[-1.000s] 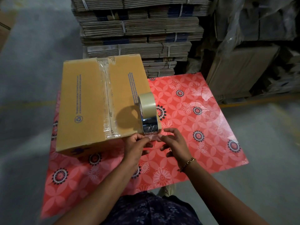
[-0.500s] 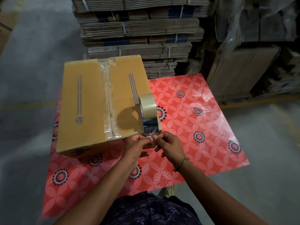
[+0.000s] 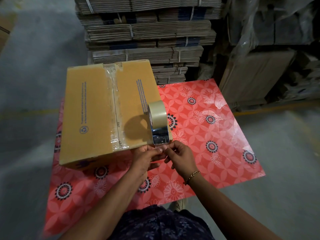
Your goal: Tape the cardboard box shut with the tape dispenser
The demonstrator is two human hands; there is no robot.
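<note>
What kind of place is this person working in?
Probably a packing warehouse: strapped bundles of flat cardboard are stacked behind, plastic-wrapped goods stand to the right, and the floor is bare concrete.

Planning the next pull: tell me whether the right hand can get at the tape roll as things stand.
Probably yes: the right hand sits just below the tape dispenser, and nothing covers the tape roll above it.
</note>
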